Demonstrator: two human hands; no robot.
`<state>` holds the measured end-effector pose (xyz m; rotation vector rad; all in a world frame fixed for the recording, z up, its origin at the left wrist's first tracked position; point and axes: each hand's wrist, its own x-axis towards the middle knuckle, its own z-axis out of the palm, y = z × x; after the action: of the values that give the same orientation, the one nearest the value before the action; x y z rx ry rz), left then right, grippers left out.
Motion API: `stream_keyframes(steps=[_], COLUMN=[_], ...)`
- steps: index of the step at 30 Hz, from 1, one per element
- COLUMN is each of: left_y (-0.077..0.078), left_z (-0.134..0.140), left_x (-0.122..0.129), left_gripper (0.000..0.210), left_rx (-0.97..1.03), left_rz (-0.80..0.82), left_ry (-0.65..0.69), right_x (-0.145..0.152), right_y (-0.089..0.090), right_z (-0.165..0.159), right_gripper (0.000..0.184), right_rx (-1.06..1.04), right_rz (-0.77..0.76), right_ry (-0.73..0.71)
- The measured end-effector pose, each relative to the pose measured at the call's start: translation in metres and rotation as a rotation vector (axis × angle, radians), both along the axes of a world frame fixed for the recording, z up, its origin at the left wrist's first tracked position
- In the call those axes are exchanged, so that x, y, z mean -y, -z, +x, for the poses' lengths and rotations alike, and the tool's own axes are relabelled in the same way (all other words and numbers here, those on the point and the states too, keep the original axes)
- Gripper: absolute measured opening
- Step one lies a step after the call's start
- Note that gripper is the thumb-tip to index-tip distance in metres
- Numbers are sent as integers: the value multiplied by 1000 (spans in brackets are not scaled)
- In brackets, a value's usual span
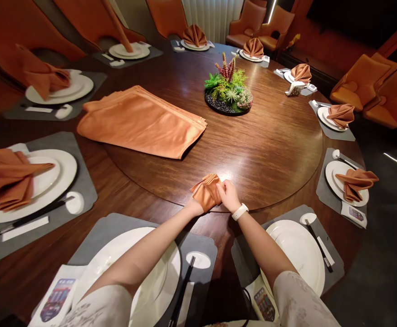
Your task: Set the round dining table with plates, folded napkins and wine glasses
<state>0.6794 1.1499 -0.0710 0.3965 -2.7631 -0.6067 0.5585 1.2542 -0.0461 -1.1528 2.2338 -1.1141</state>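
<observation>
Between my hands, over the near edge of the round turntable (pixel 252 159), is an orange cloth napkin (pixel 206 190) gathered into narrow pleats at its top. My left hand (pixel 194 206) is wrapped by the napkin's cloth, and most of its fingers are hidden behind it. My right hand (pixel 228 195), with a white band at the wrist, pinches the napkin's right side. Beyond my hands to the left lies a stack of flat orange napkins (pixel 144 122). Below my forearms are two white plates without napkins, a left plate (pixel 144 272) and a right plate (pixel 296 254).
A planted centrepiece (pixel 228 91) stands toward the turntable's far side. Around the table, several place settings hold folded napkins, such as a fan (pixel 194 35). Chopsticks (pixel 319 245) lie on grey placemats (pixel 203 245). Orange chairs (pixel 361 81) stand behind.
</observation>
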Motion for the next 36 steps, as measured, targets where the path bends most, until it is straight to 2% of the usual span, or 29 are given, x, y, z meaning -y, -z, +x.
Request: stream_keyframes(steps=[3, 6, 7, 8, 9, 11, 13, 15, 18, 21, 23, 26, 28, 30, 33, 34, 36], left_y=[1, -4, -7, -10, -14, -20, -24, -25, -22, -19, -20, -33, -51, -69, -83, -81, -66], left_z=[21, 35, 37, 36, 35, 29, 23, 19, 19, 26, 33, 40, 41, 37, 28, 25, 21], left_x=[15, 35, 41, 47, 50, 53, 51, 49, 51, 59, 63, 64, 62, 56, 37, 28, 5], left_gripper=[45, 37, 40, 43, 45, 47, 47, 47, 46, 52, 61, 47, 32, 22, 14, 13, 14], left_rx=[-90, -235, -246, -225, -179, -63, 10, 27, 29, 32, 73, 130, 92, -15, -170, -184, -146], left_rz=[95, 281, 348, 413, 466, 503, 449, 389, 445, 604, 647, 602, 569, 522, 334, 247, 90], left_ry=[-55, -331, -425, -480, -484, -379, -263, -204, -112, -62, -74, -183, -290, -332, -221, -146, 25], right_x=[10, 21, 26, 32, 39, 57, 76, 94, 110, 112, 107, 94, 82, 68, 37, 25, -3], right_y=[2, -4, -8, -12, -17, -28, -39, -47, -55, -58, -61, -72, -82, -89, -85, -79, -62], right_z=[-7, -16, -19, -23, -26, -31, -33, -32, -23, -13, -10, -14, -23, -35, -54, -59, -67], right_gripper=[28, 15, 18, 30, 42, 57, 56, 58, 63, 40, 26, 23, 28, 30, 20, 16, 10], right_rx=[-54, -109, -140, -177, -214, -274, -312, -334, -324, -301, -309, -382, -457, -505, -544, -556, -573], right_rz=[120, 215, 237, 257, 277, 326, 422, 559, 768, 867, 888, 807, 606, 346, 57, 20, 28], right_ry=[17, -50, -91, -146, -218, -421, -621, -737, -766, -775, -798, -806, -760, -709, -695, -711, -773])
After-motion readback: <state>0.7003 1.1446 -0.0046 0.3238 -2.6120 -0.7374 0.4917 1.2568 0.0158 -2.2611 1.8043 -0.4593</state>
